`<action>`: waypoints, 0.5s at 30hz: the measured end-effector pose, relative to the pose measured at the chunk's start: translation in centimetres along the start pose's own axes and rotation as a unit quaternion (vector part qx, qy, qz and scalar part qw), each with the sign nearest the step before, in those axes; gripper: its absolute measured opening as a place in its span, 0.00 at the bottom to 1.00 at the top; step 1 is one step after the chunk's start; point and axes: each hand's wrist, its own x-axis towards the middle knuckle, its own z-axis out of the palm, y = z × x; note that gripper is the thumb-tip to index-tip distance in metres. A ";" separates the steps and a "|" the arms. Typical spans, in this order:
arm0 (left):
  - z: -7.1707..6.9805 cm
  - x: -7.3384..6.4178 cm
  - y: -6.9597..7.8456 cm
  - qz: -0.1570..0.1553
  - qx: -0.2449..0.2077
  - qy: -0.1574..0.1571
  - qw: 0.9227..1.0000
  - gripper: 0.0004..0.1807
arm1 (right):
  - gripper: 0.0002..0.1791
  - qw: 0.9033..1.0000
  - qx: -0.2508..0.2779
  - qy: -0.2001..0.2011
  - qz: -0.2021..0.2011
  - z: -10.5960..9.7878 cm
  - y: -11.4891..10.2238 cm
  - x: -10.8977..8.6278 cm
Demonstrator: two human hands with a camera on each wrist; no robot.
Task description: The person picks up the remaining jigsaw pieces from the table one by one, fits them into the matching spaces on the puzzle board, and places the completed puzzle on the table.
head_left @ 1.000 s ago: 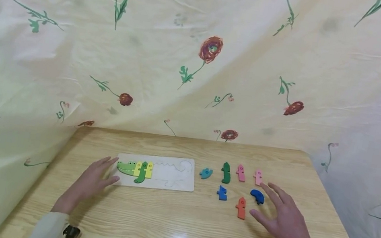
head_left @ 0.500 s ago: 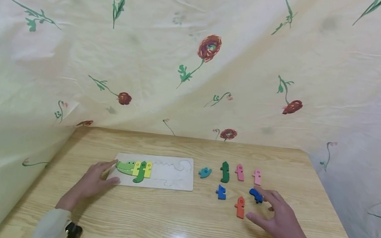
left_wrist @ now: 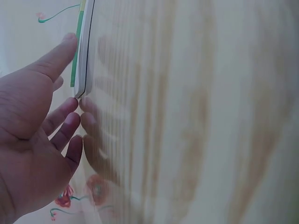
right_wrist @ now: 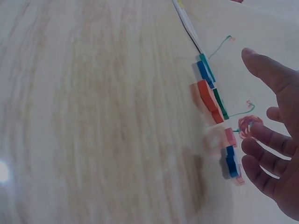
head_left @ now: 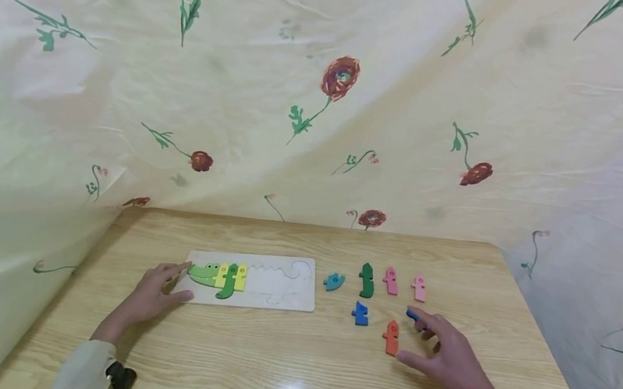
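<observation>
A white puzzle board (head_left: 289,284) lies at the middle left, with a green crocodile head piece (head_left: 202,275) and yellow and green body pieces laid on it. My left hand (head_left: 152,295) is at the board's left end, thumb on its face and loosely bent fingers at the edge. To the right, my right hand (head_left: 447,354) hovers with parted, slightly bent fingers and holds nothing. Its fingers partly hide a dark blue curved piece (head_left: 412,313). An orange-red piece (head_left: 391,339) lies right by its thumb tip.
Between board and right hand lie a teal piece (head_left: 334,282), a green piece (head_left: 366,282) and a blue piece (head_left: 360,314). Two pink pieces (head_left: 391,281) sit farther back. Floral cloth (head_left: 256,80) hangs behind the wooden table (head_left: 241,357).
My right hand has shifted left and its fingers have bent over the dark blue piece, hiding part of it. The left hand stays at the board, and the pieces lie as before.
</observation>
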 end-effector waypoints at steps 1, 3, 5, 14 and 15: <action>0.0 0.0 0.0 -0.002 0.000 -0.001 1.000 0.41 | 0.46 1.000 0.000 -0.002 0.000 0.1 0.1 0.1; 0.1 0.1 0.0 -0.005 0.000 -0.002 1.000 0.40 | 0.47 1.000 0.000 -0.006 0.003 0.3 0.1 0.2; 0.1 0.1 0.0 -0.004 0.001 -0.002 1.000 0.39 | 0.47 1.000 0.002 -0.012 0.010 0.4 0.2 0.3; 0.0 -0.1 0.2 -0.002 0.009 -0.001 1.000 0.36 | 0.47 0.997 0.026 -0.052 0.044 1.1 0.4 0.8; 0.0 -0.1 0.3 -0.003 0.010 -0.002 1.000 0.36 | 0.47 0.997 0.028 -0.056 0.046 1.2 0.5 0.9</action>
